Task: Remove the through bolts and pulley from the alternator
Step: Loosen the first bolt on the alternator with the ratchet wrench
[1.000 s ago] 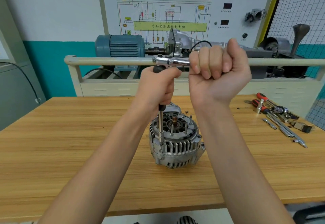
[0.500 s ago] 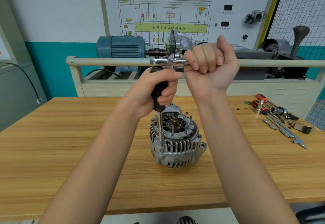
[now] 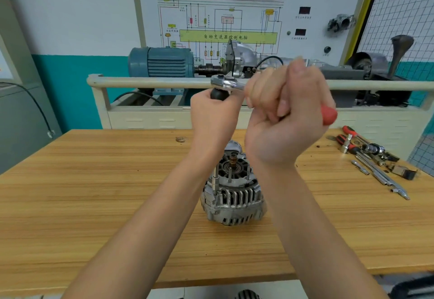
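Note:
A silver alternator [image 3: 233, 193] stands upright on the wooden table [image 3: 94, 193], its open end up, with bolts sticking up around the centre shaft. A thin extension shaft [image 3: 215, 179] rises from a bolt at its left rim. My left hand [image 3: 215, 116] grips the black handle at the top of that shaft. On top sits a chrome ratchet [image 3: 226, 82] with a red handle end [image 3: 328, 115]. My right hand [image 3: 285, 113] is wrapped around the ratchet handle, above and behind the alternator.
Loose tools [image 3: 371, 157], sockets and extension bars lie on the table's right side. Behind the table runs a rail [image 3: 150, 82] in front of a blue motor [image 3: 162, 62] and a training board [image 3: 227, 17]. A wire mesh panel [image 3: 399, 21] stands at the right.
My right hand has swung the ratchet handle toward me and to the right, so its red end now shows. My left hand stays on the black handle.

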`<state>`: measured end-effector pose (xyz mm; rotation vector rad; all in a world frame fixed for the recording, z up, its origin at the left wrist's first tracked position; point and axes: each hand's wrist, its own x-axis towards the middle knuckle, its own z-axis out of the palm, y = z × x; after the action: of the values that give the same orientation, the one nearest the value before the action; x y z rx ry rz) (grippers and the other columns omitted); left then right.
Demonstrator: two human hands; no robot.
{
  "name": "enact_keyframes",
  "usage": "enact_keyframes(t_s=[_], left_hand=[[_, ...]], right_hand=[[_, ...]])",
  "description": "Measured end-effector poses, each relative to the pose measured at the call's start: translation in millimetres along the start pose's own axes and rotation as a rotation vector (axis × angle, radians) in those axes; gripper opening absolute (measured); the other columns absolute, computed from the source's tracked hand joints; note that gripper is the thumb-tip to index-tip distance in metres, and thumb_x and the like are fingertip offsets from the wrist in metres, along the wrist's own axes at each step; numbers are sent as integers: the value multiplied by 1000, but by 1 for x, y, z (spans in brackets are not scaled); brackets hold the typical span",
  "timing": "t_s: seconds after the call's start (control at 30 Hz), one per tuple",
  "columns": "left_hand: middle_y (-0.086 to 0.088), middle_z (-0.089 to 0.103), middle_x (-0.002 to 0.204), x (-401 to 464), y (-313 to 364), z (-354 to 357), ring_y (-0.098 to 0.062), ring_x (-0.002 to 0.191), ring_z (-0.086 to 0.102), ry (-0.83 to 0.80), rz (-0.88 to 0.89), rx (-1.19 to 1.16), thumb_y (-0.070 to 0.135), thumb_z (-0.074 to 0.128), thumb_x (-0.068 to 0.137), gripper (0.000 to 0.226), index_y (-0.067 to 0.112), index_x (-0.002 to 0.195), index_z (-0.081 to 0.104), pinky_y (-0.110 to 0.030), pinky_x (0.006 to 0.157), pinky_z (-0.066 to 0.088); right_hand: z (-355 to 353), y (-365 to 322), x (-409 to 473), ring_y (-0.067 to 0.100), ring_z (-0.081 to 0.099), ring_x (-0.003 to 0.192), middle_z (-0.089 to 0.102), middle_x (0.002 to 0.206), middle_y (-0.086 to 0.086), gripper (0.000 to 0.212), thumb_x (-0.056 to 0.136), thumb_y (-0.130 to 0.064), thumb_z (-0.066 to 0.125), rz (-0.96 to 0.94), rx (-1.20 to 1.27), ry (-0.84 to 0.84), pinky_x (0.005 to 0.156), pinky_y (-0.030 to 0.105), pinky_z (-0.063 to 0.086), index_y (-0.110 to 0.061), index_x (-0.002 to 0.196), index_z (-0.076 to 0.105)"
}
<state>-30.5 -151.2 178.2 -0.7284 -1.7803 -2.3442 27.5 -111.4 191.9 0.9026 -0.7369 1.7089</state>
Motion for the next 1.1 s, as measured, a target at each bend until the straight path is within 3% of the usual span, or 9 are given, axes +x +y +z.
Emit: enact_keyframes(t_s=[0.17, 0.33, 0.4, 0.53, 0.7, 0.8, 0.87, 0.97, 1.1], left_hand=[[1, 28, 46, 1, 1, -10, -11, 38, 20, -114, -38, -24, -4, 57, 79, 40, 19, 57, 32, -18, 39, 19], [3, 32, 41, 12, 4, -33, -9, 32, 25, -628, -150, -171, 10, 60, 80, 32, 13, 55, 40, -16, 36, 23], [5, 29, 38, 12, 4, -32, -6, 29, 22, -719, -173, -202, 11, 58, 80, 34, 15, 51, 40, -14, 35, 20], [7, 24, 37, 9, 3, -24, -5, 29, 17, -588, -174, -155, 7, 58, 84, 46, 19, 46, 36, -12, 34, 16], [1, 25, 44, 2, 1, -9, -14, 38, 17, -62, -54, 11, -1, 58, 81, 44, 18, 53, 31, -18, 42, 16], [-6, 27, 54, -2, 0, -1, -19, 53, 20, 79, 30, 31, -1, 61, 79, 39, 14, 55, 34, -30, 50, 17], [-9, 31, 59, -4, -1, -1, -21, 59, 23, 57, 71, 28, -1, 62, 78, 29, 10, 60, 43, -32, 53, 20], [-4, 28, 50, -3, -1, -10, -17, 46, 22, -48, 31, 18, -2, 62, 76, 37, 14, 56, 36, -24, 45, 20], [3, 30, 39, 7, 4, -30, -10, 32, 22, -432, -107, -135, 6, 61, 79, 38, 16, 48, 41, -17, 36, 21]], right_hand=[[-7, -2, 10, 8, 22, 35, 26, 35, -4, 47, 83, -1, 41, 100, 77, -2, 44, 24, 20, -19, 43, 26], [-29, 2, 35, 10, 16, 33, 25, 31, -4, 48, 82, -14, 43, 514, 459, 211, 40, 19, 23, -16, 35, 34], [-37, 7, 40, 9, 10, 37, 24, 31, -3, 48, 83, -15, 42, 581, 613, 295, 40, 19, 21, -14, 36, 33], [-37, 6, 37, 9, 16, 31, 24, 31, -4, 48, 82, -15, 43, 512, 567, 318, 36, 21, 23, -16, 35, 34], [-12, -1, 18, 11, 17, 35, 25, 34, -5, 50, 86, -7, 42, 248, 202, 91, 42, 24, 21, -18, 38, 32], [4, 1, 1, 8, 24, 34, 31, 37, -6, 43, 84, 2, 38, 37, 21, 18, 45, 25, 20, -22, 47, 35], [8, 2, -5, 7, 26, 35, 32, 38, -6, 45, 82, 5, 38, -26, -22, 10, 46, 24, 21, -21, 45, 33], [1, 1, 5, 8, 21, 34, 29, 35, -5, 47, 83, 0, 38, 80, 78, 9, 44, 26, 16, -20, 42, 28], [-18, 3, 28, 11, 17, 33, 26, 32, -5, 51, 85, -12, 41, 403, 312, 110, 40, 21, 23, -17, 34, 35]])
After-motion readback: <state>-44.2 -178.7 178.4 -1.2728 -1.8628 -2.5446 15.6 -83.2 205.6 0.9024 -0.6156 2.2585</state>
